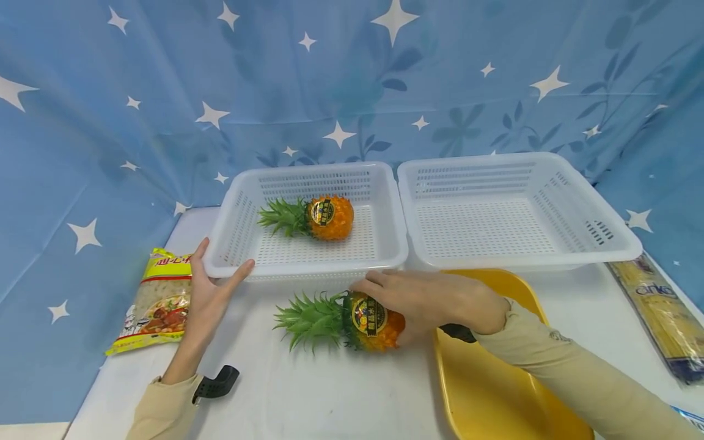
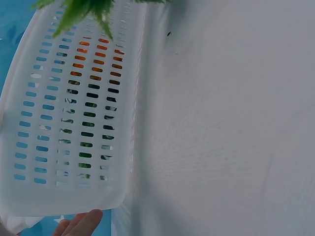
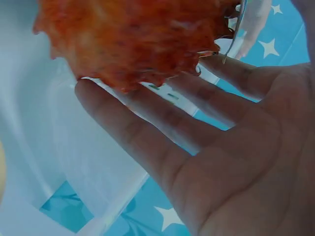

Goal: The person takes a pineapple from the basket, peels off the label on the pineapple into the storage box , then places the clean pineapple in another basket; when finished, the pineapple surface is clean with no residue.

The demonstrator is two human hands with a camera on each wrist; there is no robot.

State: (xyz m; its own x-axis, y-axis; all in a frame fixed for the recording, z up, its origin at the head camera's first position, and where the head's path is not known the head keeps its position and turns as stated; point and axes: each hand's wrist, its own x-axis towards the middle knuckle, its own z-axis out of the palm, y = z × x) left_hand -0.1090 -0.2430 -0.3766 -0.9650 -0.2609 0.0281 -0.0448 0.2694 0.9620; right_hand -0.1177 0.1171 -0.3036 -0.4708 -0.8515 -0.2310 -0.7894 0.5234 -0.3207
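Note:
An orange pineapple (image 1: 385, 327) with a green leafy crown and a black-and-gold label lies sideways in front of the left white basket (image 1: 308, 269). My right hand (image 1: 423, 299) holds it by its right end, fingers over the far side. In the right wrist view, the fingers (image 3: 142, 132) reach along the pineapple's orange skin (image 3: 133, 44). My left hand (image 1: 211, 293) touches the left basket's front left corner, thumb and fingers spread on either side. Fingertips (image 2: 88, 223) show by that corner in the left wrist view. Inside this basket lies another pineapple (image 1: 332, 218).
A second white basket (image 1: 517, 260) stands to the right, with a yellow tub (image 1: 495, 391) in front, under my right forearm. A yellow-trimmed food bag (image 1: 159, 305) lies at the left. A pasta packet (image 1: 660, 311) lies at the right edge. Blue star-patterned cloth hangs behind.

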